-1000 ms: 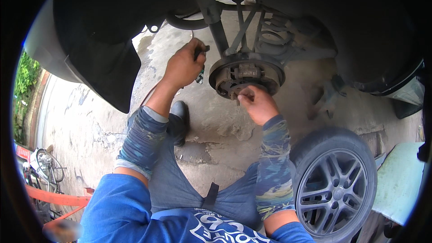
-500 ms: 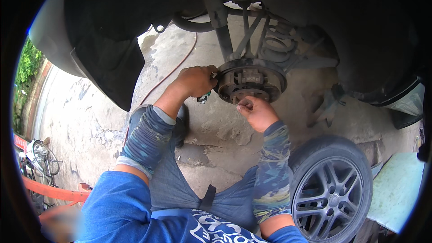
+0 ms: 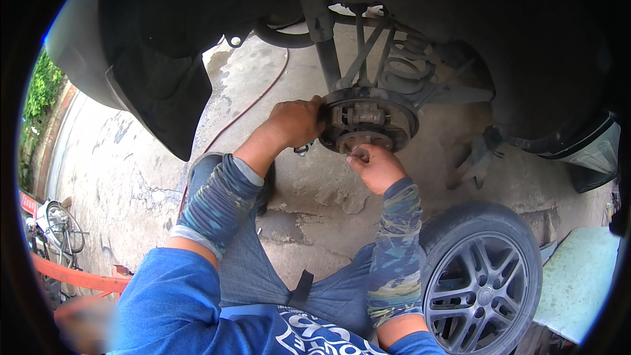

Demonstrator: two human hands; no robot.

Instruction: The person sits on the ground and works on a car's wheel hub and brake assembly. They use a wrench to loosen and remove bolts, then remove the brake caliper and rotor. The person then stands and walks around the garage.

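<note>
A drum brake assembly with its drum off hangs ahead of me: a round dark backing plate (image 3: 409, 115), brake shoes, a wheel cylinder (image 3: 366, 116) at the top and a hub flange (image 3: 363, 139) with studs. My left hand (image 3: 297, 122) is closed against the plate's left edge; its fingertips are hidden behind the rim. A small shiny metal piece (image 3: 302, 150) shows just below that hand, and I cannot tell what it belongs to. At the flange's lower front, my right hand (image 3: 377, 168) has thumb and fingers pinched together; whatever is between them is too small to make out.
A removed wheel (image 3: 485, 296) lies at my lower right beside a pale green board (image 3: 578, 283). Above are the dark wheel arch, a strut (image 3: 327, 59) and a coil spring (image 3: 405, 72). A red hose (image 3: 253, 104) crosses the concrete floor; an orange bar (image 3: 82, 278) stands lower left.
My left hand has shifted slightly right, closer against the backing plate, and the green part seen beneath it is now mostly hidden. My right hand stays at the hub flange, almost unmoved.
</note>
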